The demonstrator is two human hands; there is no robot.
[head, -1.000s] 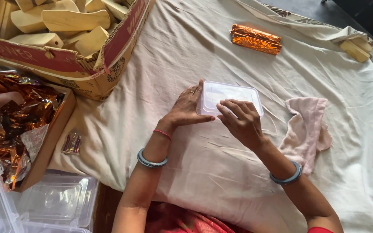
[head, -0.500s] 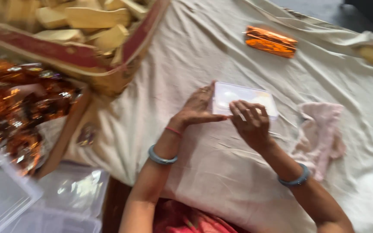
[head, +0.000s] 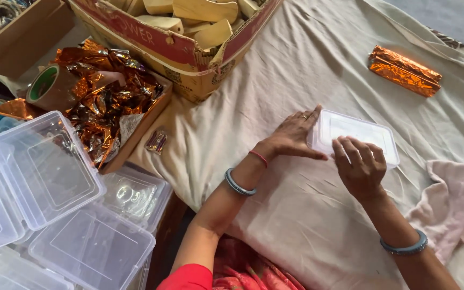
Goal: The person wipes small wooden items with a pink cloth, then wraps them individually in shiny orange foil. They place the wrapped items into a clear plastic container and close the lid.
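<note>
The left hand [head: 295, 137] is lying flat with fingers spread, bracing the left edge of a shallow rectangular clear plastic container [head: 356, 134], seemingly to steady it, while the right hand [head: 360, 164] is curling its fingertips down onto the near rim. The container, lid on, is sitting on the cream sheet [head: 275, 70], a pink cloth [head: 452, 198] lying to its right.

Blue bangles, red thread, ring

Foil-wrapped bar [head: 404, 70], pink cloth [head: 454, 201], tape roll [head: 50, 87]
</note>
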